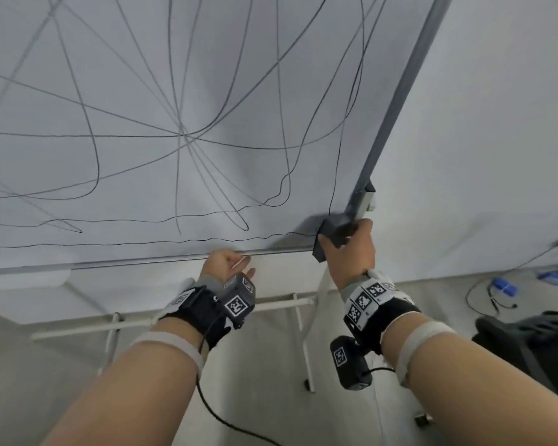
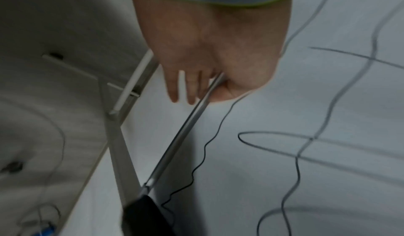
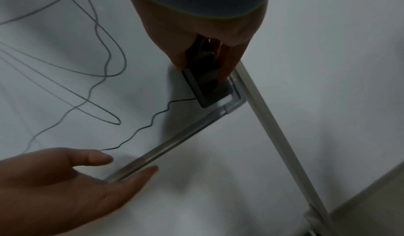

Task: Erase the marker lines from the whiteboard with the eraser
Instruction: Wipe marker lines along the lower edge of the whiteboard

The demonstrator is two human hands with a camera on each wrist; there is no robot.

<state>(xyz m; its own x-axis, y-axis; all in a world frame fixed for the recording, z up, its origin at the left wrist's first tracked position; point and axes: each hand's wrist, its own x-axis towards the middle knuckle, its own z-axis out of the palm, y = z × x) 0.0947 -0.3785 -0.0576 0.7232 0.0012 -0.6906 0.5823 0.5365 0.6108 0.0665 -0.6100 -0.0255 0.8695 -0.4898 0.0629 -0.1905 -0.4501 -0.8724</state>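
The whiteboard fills the upper head view, covered with looping black marker lines. My right hand grips a dark grey eraser and holds it flat against the board's bottom right corner, at the end of a wavy line. In the right wrist view the eraser sits just inside the corner of the frame. My left hand holds the board's bottom frame. Its thumb lies on the front and its fingers behind.
White stand legs and crossbars run below the board. On the floor at right lie cables and a blue object, and a dark bag sits nearer. A white wall stands right of the board.
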